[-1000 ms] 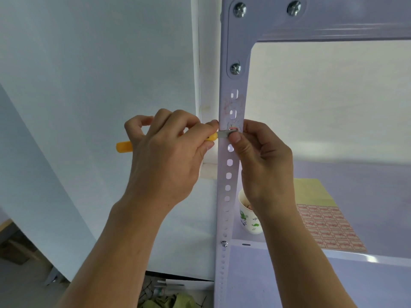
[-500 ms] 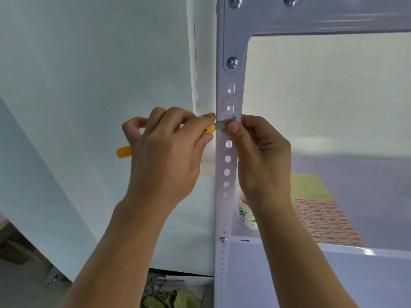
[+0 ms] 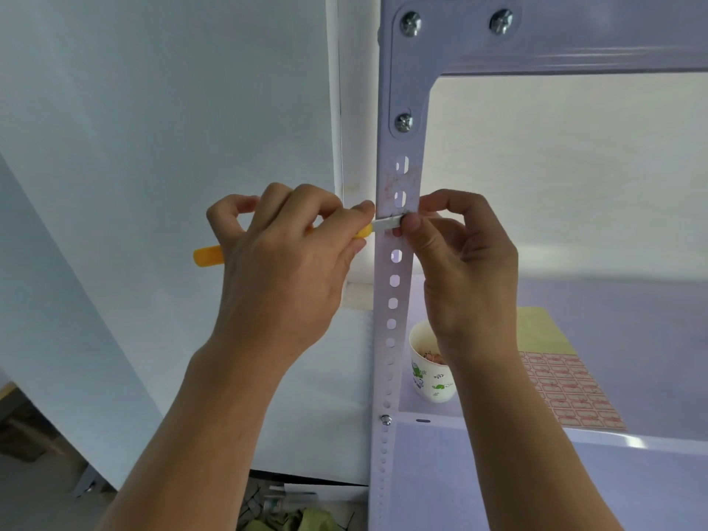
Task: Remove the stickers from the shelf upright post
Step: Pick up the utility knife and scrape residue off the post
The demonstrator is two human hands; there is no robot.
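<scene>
Most of the sticker work near the top of the white perforated metal shelf upright post is looking done. Only faint reddish sticker residue is showing round the two upper slots, w/ no whole sticker showing on the post's face. That residue is sitting just above the flat blade of the yellow-handled metal scraper, which is lying crosswise on the post btwn the 2nd & 3rd slots.

Left hand is wrapping the handle, grip clamped round it, w/ the handle end poking out to the left. Right hand is pinching at the blade tip by the post's right edge, thumb pressing on the metal. Its grip is together there, tho can't tell if a sticker scrap is also caught under the thumb.

Judging by this, the job is approx. mid-scrape: smears above the blade are waiting to come off, & the lower holes are looking bare. Post's other sides are hidden, can't tell.

Behind the post, on the pale shelf board, a white paper cup w/ green leaf print is standing w/ pinkish scraps inside, prob. peeled bits. Near it a sheet of red-bordered labels is lying flat, its far part bare yellow.
</scene>
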